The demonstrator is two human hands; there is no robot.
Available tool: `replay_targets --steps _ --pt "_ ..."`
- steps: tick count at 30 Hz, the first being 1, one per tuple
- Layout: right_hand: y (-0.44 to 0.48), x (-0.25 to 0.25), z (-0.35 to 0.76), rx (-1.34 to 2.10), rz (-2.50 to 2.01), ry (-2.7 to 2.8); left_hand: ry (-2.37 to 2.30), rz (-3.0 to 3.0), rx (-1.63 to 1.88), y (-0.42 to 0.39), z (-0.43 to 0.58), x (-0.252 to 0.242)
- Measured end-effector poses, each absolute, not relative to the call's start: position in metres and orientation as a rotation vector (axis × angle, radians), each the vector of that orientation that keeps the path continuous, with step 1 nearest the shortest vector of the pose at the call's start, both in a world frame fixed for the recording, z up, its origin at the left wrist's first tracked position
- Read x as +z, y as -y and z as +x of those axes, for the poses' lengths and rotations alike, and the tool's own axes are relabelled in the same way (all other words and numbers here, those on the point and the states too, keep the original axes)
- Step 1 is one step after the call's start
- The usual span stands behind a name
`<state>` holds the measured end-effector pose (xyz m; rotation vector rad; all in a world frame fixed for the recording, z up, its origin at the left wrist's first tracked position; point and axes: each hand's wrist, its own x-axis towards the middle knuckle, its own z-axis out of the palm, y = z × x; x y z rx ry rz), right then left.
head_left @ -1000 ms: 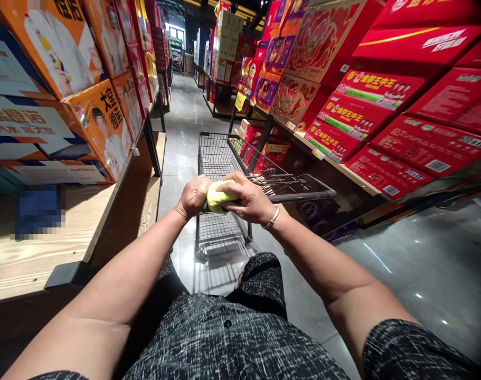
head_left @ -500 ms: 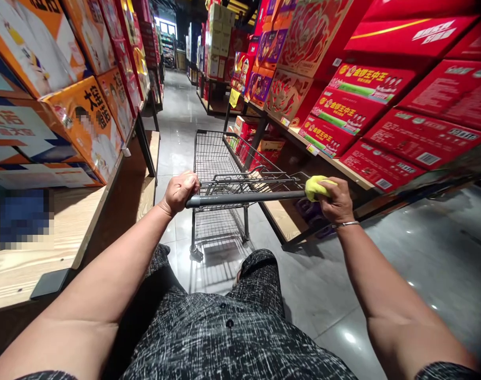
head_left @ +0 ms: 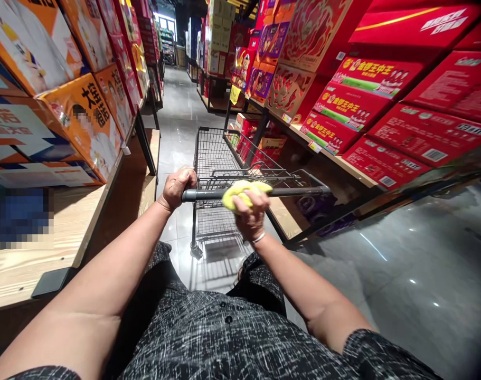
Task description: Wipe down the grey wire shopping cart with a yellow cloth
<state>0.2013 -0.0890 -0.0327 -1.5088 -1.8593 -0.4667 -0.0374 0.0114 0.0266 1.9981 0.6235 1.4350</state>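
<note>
A wire shopping cart (head_left: 216, 142) stands in front of me, its dark grey handlebar (head_left: 299, 191) running across the view. My left hand (head_left: 179, 187) is closed on the cart at the left end of the bar; its fingertips are partly hidden. Around the middle of the bar, my right hand (head_left: 251, 214) presses a yellow cloth (head_left: 244, 192) against it, fingers bent over the cloth. Some motion blur softens the right hand. No goods show in the cart's basket.
Shelves close in on both sides. Orange drink cartons (head_left: 82, 124) stand at left above a wooden shelf (head_left: 66, 221). Stacked red boxes (head_left: 339, 108) fill the right shelf. A tiled aisle (head_left: 180, 97) runs ahead, and grey floor (head_left: 383, 274) lies at right.
My right hand has slid the yellow cloth leftward along the handlebar, from its right end to the middle. The left hand stays at the left end.
</note>
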Motion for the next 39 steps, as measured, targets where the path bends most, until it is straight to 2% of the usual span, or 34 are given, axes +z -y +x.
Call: replay_targets --steps 2,7,14,20,25,31,39 --pt "0.079 -0.026 0.160 -0.497 -1.366 1.998 -0.587 1.927 1.455 -0.018 -0.039 0.023" --pt "0.053 0.008 0.103 -0.892 -1.044 2.044 -0.612 1.647 1.455 -0.039 -0.054 0.020" --pt "0.043 0.015 0.188 -0.789 -0.987 2.121 -0.783 1.656 1.385 -0.060 -0.088 0.028" --pt "0.078 0.025 0.332 -0.392 -1.185 2.085 -0.888 1.746 1.190 -0.076 -0.109 0.040" --pt "0.103 0.043 0.394 -0.308 -1.354 1.995 -1.059 1.964 0.871 -0.091 -0.123 0.061" --pt "0.102 0.037 0.365 -0.409 -1.422 1.842 -1.411 2.683 0.331 -0.053 -0.083 0.077" --pt "0.107 0.042 0.289 -0.571 -1.662 1.907 -1.462 2.853 0.322 0.011 -0.002 0.066"
